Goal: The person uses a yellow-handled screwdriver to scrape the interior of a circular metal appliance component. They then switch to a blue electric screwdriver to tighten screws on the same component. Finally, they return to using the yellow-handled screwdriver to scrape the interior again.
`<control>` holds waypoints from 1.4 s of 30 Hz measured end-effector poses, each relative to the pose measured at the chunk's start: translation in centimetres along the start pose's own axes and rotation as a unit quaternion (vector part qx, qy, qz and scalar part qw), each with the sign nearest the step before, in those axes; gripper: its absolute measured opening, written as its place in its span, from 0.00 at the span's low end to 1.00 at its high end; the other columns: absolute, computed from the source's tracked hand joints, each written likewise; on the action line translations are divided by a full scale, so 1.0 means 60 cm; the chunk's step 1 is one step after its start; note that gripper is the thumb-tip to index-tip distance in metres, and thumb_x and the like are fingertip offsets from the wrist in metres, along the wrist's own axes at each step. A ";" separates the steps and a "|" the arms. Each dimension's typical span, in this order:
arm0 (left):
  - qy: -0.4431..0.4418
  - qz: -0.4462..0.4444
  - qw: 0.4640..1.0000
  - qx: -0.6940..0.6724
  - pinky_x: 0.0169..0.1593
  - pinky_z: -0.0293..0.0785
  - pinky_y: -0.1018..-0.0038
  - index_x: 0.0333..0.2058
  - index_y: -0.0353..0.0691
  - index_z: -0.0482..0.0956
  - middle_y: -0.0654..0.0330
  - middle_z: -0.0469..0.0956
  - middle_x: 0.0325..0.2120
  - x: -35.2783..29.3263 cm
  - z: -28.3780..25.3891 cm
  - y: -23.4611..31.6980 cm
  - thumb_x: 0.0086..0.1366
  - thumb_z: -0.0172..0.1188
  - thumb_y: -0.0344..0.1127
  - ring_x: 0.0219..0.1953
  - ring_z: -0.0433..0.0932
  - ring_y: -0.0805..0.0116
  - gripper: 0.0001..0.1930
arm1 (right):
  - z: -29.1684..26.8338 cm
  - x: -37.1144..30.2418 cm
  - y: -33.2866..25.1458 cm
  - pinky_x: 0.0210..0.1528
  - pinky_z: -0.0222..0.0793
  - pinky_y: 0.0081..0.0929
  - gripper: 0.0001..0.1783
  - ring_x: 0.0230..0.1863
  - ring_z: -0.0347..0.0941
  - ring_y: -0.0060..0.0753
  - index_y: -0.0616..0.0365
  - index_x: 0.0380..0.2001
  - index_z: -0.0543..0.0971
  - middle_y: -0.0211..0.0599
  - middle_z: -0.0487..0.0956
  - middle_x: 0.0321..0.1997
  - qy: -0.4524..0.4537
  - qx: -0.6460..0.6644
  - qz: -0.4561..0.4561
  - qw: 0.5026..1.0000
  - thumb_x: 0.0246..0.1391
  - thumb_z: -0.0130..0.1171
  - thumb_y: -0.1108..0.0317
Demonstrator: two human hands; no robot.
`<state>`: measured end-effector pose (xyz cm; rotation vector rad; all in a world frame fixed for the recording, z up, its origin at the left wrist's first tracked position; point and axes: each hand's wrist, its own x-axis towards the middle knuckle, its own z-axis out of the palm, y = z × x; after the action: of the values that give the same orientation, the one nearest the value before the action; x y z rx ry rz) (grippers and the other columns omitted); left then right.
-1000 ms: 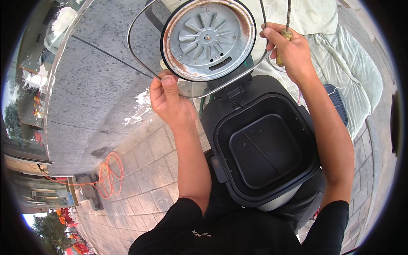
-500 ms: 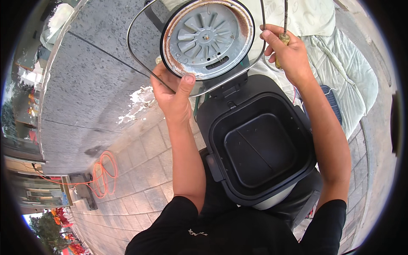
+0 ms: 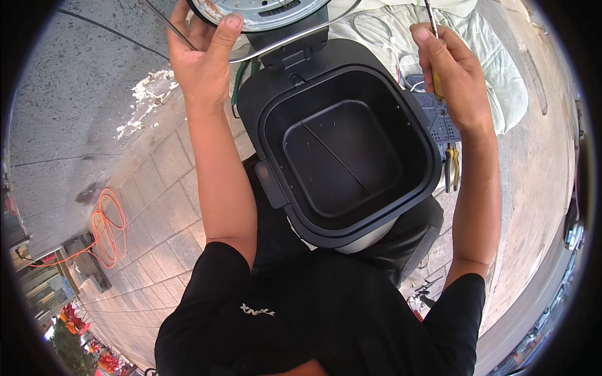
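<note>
Head view: left hand (image 3: 204, 69) clasps round metal-faced lid (image 3: 260, 20) beyond air-fryer pot (image 3: 367, 138), right hand (image 3: 463, 78) grips screwdriver (image 3: 438, 86); lid servicing, apparently; next calls for steadying.

Bright daylight; fisheye curves paving (image 3: 160, 210); black vignette around rim.

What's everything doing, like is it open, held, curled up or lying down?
Round lid: raised.
Black pot: open, small bits scattered inside.
Left hand: thumb at the lid's rim.
Metal loop: curved, crossing the left hand.
Screwdriver: held.
Right hand: closed around the screwdriver.
Pliers: lying down, not held.
Orange cable: coiled.
Pale quilt: spread, wrinkled.
</note>
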<state>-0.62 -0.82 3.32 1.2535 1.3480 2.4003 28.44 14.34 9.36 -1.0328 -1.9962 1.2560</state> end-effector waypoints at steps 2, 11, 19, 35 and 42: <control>0.006 -0.015 1.000 -0.021 0.60 0.75 0.67 0.67 0.29 0.65 0.46 0.79 0.55 -0.001 -0.003 -0.002 0.64 0.76 0.29 0.55 0.79 0.61 0.38 | -0.019 -0.048 -0.003 0.30 0.63 0.17 0.23 0.26 0.68 0.14 0.58 0.52 0.84 0.23 0.74 0.26 -0.020 0.008 0.007 1.000 0.70 0.62 0.49; -0.012 -0.039 0.999 -0.008 0.66 0.74 0.64 0.72 0.26 0.55 0.43 0.76 0.60 0.007 -0.001 0.001 0.64 0.75 0.33 0.61 0.77 0.57 0.46 | -0.042 -0.150 -0.036 0.37 0.68 0.15 0.14 0.33 0.72 0.14 0.63 0.53 0.83 0.24 0.77 0.30 -0.087 -0.076 -0.010 0.993 0.74 0.57 0.64; -0.014 -0.032 0.999 -0.035 0.63 0.75 0.67 0.71 0.26 0.58 0.45 0.78 0.58 0.009 -0.005 -0.002 0.65 0.73 0.30 0.58 0.79 0.59 0.42 | 0.044 -0.081 -0.049 0.38 0.73 0.33 0.16 0.33 0.79 0.29 0.58 0.54 0.86 0.37 0.80 0.30 -0.234 -0.237 -0.171 0.927 0.76 0.55 0.62; -0.022 -0.052 0.997 -0.046 0.60 0.77 0.69 0.70 0.26 0.59 0.47 0.81 0.55 0.000 0.008 0.014 0.65 0.74 0.30 0.55 0.81 0.63 0.41 | 0.210 -0.005 0.122 0.39 0.82 0.35 0.07 0.36 0.87 0.41 0.57 0.32 0.86 0.36 0.87 0.38 -0.425 -0.563 -0.399 0.585 0.52 0.61 0.71; -0.024 -0.042 0.996 -0.069 0.61 0.77 0.69 0.70 0.27 0.60 0.48 0.81 0.56 0.001 0.007 0.005 0.65 0.73 0.29 0.55 0.81 0.64 0.40 | 0.214 -0.001 0.132 0.36 0.82 0.37 0.09 0.37 0.86 0.41 0.58 0.36 0.86 0.36 0.86 0.38 -0.422 -0.574 -0.407 0.572 0.52 0.60 0.70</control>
<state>-0.27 -0.70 3.67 1.1875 1.1759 2.3446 20.93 10.18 -3.06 0.4260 -3.4646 -0.3968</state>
